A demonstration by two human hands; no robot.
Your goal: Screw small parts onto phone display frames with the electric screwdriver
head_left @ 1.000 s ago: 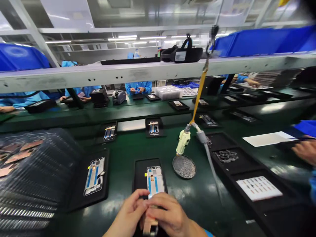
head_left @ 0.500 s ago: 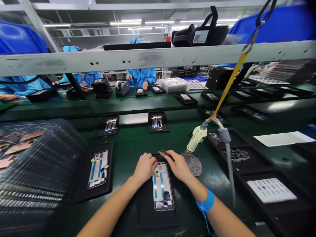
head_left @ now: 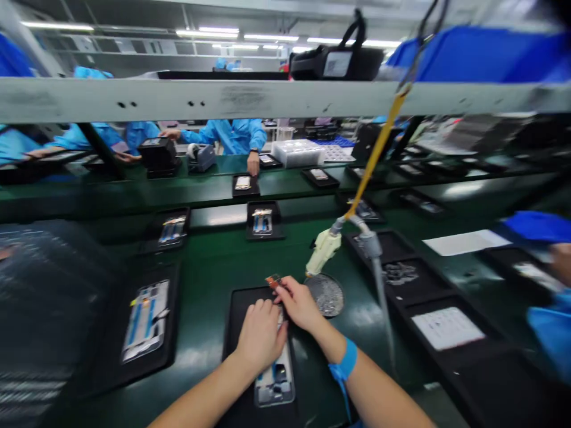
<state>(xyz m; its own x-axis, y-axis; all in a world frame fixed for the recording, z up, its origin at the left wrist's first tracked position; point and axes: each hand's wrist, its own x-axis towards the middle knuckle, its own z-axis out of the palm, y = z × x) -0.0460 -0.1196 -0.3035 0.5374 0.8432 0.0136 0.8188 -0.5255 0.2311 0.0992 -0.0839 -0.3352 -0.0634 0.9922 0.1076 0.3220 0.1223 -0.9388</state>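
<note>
A phone mid-frame [head_left: 276, 389] with blue strips lies in a black tray [head_left: 236, 303] in front of me. My left hand [head_left: 261, 336] covers its upper part, fingers curled down and thumb to the right; the fingertips are hidden, so what they grip does not show. Just beyond the top of the frame, my right hand [head_left: 298, 303] pinches a small copper-brown circuit board [head_left: 273, 280], tilted and held above the tray. A blue wrist strap [head_left: 345, 359] circles my right wrist.
A pale electric screwdriver [head_left: 323, 252] hangs from a yellow strap over a round dish of screws [head_left: 328, 295]. Clear stacked trays [head_left: 49, 297] stand at left. Another phone mid-frame [head_left: 146, 321] lies nearby. Black parts trays [head_left: 401, 306] line the right, where a co-worker's sleeve [head_left: 551, 333] shows.
The view has swung right. My left hand has moved from the frame's top corner down over its upper part. The circuit board in my right hand has turned, showing its copper-brown face.
</note>
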